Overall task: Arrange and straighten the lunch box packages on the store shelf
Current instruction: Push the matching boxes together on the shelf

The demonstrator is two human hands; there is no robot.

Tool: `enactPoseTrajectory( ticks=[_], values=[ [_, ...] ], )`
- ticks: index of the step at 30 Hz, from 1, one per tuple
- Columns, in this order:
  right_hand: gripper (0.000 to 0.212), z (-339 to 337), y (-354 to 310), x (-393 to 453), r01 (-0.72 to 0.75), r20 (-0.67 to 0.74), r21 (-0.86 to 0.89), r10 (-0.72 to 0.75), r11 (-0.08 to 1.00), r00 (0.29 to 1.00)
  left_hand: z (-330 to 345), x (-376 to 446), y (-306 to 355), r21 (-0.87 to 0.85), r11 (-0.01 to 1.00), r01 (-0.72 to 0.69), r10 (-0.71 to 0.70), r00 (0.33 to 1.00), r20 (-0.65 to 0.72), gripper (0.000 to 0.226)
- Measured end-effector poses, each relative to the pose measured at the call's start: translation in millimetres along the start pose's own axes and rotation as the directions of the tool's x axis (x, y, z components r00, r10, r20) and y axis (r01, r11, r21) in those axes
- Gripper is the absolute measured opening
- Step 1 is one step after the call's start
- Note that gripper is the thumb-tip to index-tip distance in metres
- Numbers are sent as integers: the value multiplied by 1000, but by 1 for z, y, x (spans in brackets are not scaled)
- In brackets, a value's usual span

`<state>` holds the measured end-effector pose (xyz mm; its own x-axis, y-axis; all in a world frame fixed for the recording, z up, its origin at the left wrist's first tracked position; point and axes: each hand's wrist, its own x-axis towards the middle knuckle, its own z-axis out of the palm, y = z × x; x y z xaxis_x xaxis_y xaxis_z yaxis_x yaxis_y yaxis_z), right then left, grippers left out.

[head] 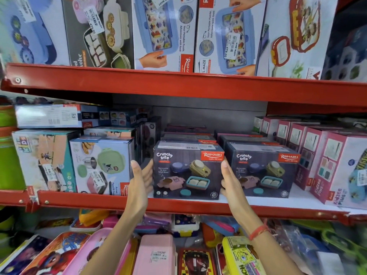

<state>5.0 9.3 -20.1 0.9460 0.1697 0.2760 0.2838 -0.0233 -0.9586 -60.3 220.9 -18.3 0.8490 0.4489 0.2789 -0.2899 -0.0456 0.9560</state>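
So, roughly the middle of the job is what this looks like. The dark Crunchy Bite box [187, 171] is parked at the front edge of the middle shelf [178, 205], and it's bracketed by both hands: the left hand [140, 180] is held flat and open-palmed against its left side, the right hand [231, 182] flat against its right side. Nothing is pinched or curled around; the fingers are spread straight, so the box is being squared up between two palms rather than lifted, as far as can be judged.

What counts as done: that box is faced forward and lined up with its twin Crunchy Bite box [260, 171] just beside it on the right, with more of the same kind stacked in rows behind. The pink Kidzee boxes [317, 157] further right are stood in a fairly tidy row too.

What's left, probably: the left part of the shelf. The green-lunchbox package [101, 165] and the kids box [44, 159] next to it are set at slightly different angles, and a white-labelled box [47, 116] is laid flat on top of the pile there. The heap of loose cases [155, 255] below isn't sorted at all.
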Motion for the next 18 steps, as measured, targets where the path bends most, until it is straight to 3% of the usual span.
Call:
enactPoseTrajectory(
  ticks=[3, 13, 16, 18],
  values=[
    [101, -1, -2, -12, 25, 25, 18, -25, 1000, 999, -5, -7, 1, 13, 1000, -18, 18, 1000, 2, 77],
    [61, 1, -4, -39, 92, -10, -113, -94, 989, 996, -5, -28, -4, -70, 996, -53, 52, 998, -23, 87],
    [65, -5, -2, -36, 77, 7, -109, -76, 991, 997, 3, -34, -7, 16, 991, -134, 135, 979, -150, 73],
    [68, -11, 0, -33, 90, -6, -93, -91, 992, 996, 7, -36, -7, 163, 959, -232, 272, 915, -299, 55]
  ],
)
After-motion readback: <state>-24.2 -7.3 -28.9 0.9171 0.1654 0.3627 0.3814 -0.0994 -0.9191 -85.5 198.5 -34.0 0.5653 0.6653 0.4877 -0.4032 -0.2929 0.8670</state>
